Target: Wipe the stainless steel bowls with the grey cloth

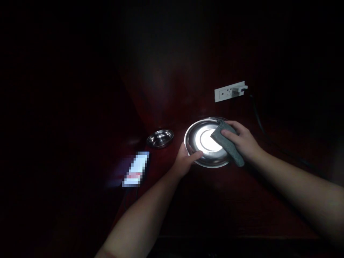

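Observation:
A shiny steel bowl (pixel 196 134) is tilted up toward me, with a bright reflection in its base. My left hand (pixel 185 159) grips its left lower rim, thumb inside and the other fingers hidden behind. Over the right rim lies a folded grey-green cloth (pixel 228 141), pinched in my right hand (pixel 243 138) against the bowl. Behind the bowl's top edge, another metal rim (pixel 215 118) shows in part; what it belongs to is mostly hidden.
A smaller steel bowl (pixel 160 139) stands on the dark red surface to the left. Nearer me is a lit phone (pixel 136 169) with a blurred screen and a cable. On the back wall, a white socket panel (pixel 224 94) holds a plug (pixel 238 89); a dark cord (pixel 258 116) hangs at right.

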Demonstrator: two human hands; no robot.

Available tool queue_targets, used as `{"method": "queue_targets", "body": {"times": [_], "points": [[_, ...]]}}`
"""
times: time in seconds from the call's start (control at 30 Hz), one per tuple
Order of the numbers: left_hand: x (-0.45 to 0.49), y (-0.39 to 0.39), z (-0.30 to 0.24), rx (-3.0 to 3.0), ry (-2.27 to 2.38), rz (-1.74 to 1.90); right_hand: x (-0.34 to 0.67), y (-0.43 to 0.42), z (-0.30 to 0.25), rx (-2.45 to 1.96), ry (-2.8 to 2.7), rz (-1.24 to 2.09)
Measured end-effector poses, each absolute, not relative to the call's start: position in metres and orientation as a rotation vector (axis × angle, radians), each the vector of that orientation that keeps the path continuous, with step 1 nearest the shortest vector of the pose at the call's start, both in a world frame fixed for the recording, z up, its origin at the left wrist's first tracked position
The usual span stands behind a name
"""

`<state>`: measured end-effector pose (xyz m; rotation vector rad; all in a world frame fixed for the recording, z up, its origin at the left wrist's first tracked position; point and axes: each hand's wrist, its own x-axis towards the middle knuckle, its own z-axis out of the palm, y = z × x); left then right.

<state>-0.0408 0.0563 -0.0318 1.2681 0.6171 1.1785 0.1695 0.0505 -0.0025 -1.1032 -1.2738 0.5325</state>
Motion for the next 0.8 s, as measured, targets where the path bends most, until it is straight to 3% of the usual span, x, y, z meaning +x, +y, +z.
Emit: {"method": "queue_targets", "body": {"times": [0.8], "points": [[-0.0410, 0.0587, -0.0236, 1.248, 0.616, 1.222, 0.1727, 0.0549, -0.0061, -1.104, -1.362, 0.646]]}}
